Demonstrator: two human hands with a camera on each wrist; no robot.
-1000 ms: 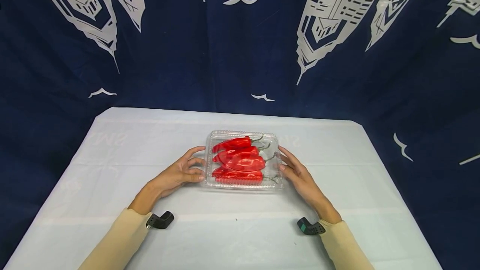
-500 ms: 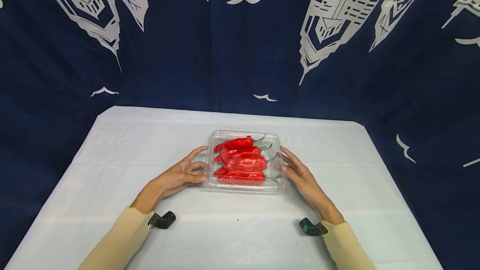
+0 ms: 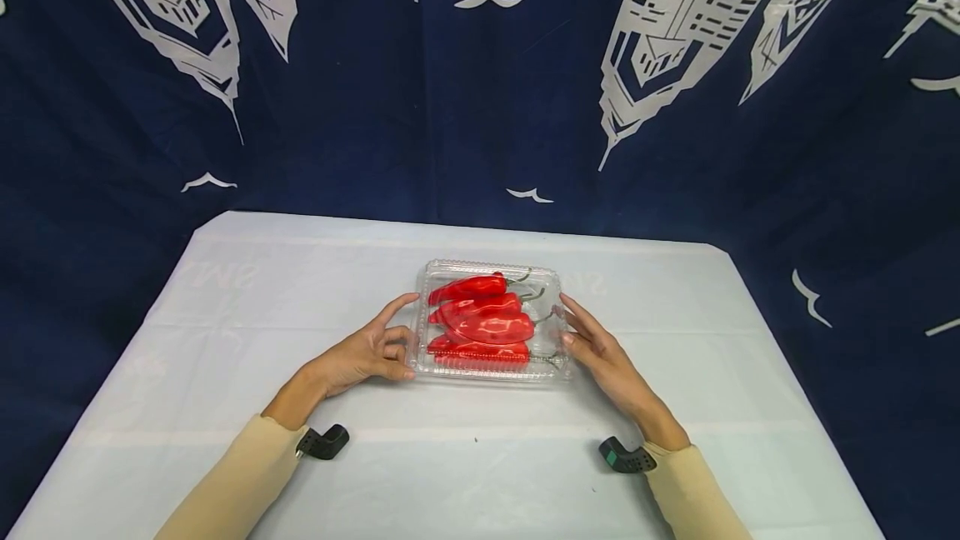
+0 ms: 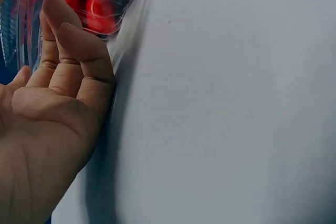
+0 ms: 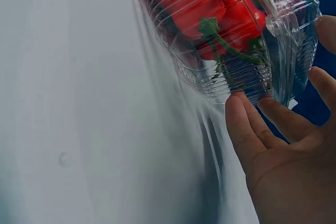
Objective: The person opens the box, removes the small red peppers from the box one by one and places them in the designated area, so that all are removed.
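Observation:
In the head view a clear plastic clamshell box (image 3: 480, 375) lies on the white table, with several red peppers (image 3: 491, 327) inside and their green stems toward the right. My left hand (image 3: 356, 357) is at its left end, index finger at the side and thumb near the front corner. The left wrist view shows bent fingers (image 4: 86, 45) next to the clear wall. At the opposite end, my right hand (image 3: 611, 361) has its fingertips against the side. From the right wrist, extended fingers (image 5: 244, 127) reach the box wall, close to a pepper stem (image 5: 231, 48).
A white cloth covers the table (image 3: 480, 482), with bare cloth in front of the box and to both sides. Behind it hangs a dark blue curtain (image 3: 450, 107) with white building and bird prints. Black wrist bands (image 3: 324, 442) sit at both sleeve cuffs.
My left thumb has slid down toward the box's front corner, and the left index finger reaches slightly further along the side. The right hand stays in place at the box; the view shifted slightly.

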